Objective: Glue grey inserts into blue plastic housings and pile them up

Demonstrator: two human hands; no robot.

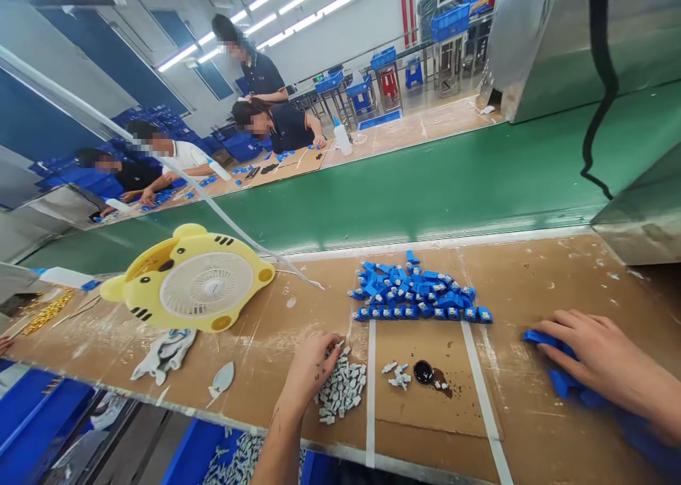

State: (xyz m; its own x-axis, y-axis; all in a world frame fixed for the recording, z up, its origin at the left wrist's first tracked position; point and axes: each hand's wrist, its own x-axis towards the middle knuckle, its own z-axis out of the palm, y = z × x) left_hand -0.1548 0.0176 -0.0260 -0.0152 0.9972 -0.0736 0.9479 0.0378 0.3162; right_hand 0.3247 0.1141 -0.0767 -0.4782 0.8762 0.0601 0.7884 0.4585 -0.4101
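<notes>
My left hand [313,366] is at the top left of a heap of small grey plastic parts [343,389]. Its fingers are curled together at the tips around what looks like one grey part. My right hand [590,350] is bent over several blue plastic pieces [561,384] on the right, its fingers around a blue piece; some pieces are blurred or hidden under the palm. Between the hands, a few grey parts [398,376] lie beside a small round cap of dark liquid [423,371]. Behind them is a pile of blue pieces [409,283] with a row along its front, light tips showing.
A yellow animal-faced fan [207,281] stands on the left of the cardboard-covered table [255,371], near a crumpled glove [164,354]. Blue bins [186,456] sit below the front edge. Beyond runs a green belt [404,180], with several people working across it.
</notes>
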